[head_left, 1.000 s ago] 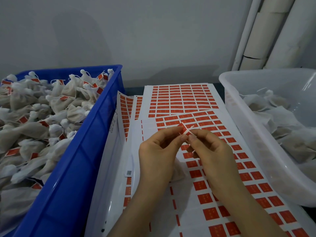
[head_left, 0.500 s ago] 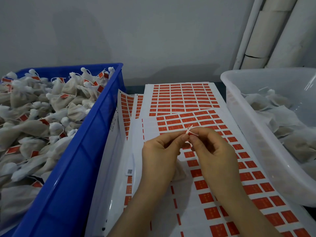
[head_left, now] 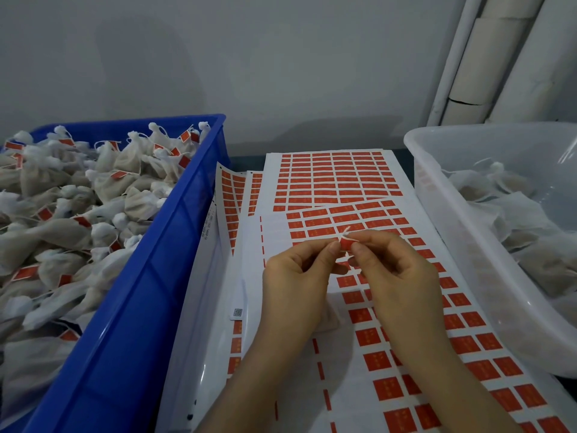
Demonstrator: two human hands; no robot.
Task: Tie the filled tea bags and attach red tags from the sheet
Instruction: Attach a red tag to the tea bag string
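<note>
Hands point(head_left: 346, 276) pinching red tag point(head_left: 345, 244) between

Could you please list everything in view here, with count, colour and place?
blue crate: one, blue, left side.
tagged tea bags: many, off-white with red tags, piled in the blue crate.
clear tub: one, translucent white, right side.
untagged tea bags: several, off-white, inside the clear tub.
tag sheets: several overlapping, white with rows of red tags, centre, between the two bins.
red tag: one, red, pinched between both hands on a white string.
pipes: a few, white, upper right against the wall.
left hand: one, pinches the tag.
right hand: one, pinches the tag.
</note>
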